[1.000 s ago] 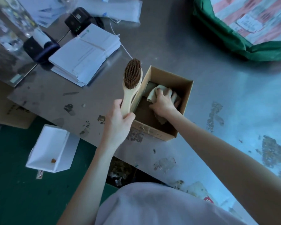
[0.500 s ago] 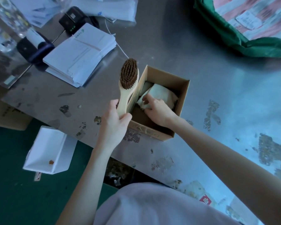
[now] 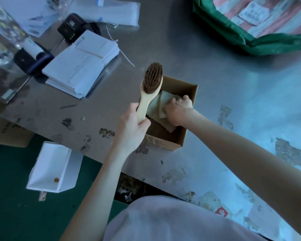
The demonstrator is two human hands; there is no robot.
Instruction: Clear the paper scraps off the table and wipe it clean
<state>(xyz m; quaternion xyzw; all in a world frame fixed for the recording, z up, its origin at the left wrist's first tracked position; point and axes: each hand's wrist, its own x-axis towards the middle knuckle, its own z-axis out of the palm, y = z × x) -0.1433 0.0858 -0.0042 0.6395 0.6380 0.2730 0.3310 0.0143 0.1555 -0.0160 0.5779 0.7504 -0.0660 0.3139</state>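
- The left hand [image 3: 130, 126], at the centre of the frame, grips the pale wooden handle of a brush [image 3: 150, 87]. The brush is held above the desk [image 3: 215, 75], and its dark bristles face the camera.
- The brush head overlaps the upper left corner of an open cardboard box [image 3: 191, 110] that sits on the desk at the centre of the frame.
- The right hand [image 3: 178, 110] reaches into the box, with its fingers curled into a pale, crumpled cloth [image 3: 159, 106]. The cloth lies inside the box, partly behind the brush handle.
- The two hands are close together but do not touch.
- Brownish paper scraps [image 3: 106, 132] are stuck in patches on the grey metal desk. Some are left of the box near the desk edge, and more are along the right side and lower right of the frame.
- A stack of white papers [image 3: 83, 65] lies on the desk at the upper left, beside a black device [image 3: 71, 26].
- A green bag [image 3: 233, 35] fills the upper right corner.
- A white bin [image 3: 52, 167] stands on the green floor at the lower left, off the desk edge, with a small brown bit inside.
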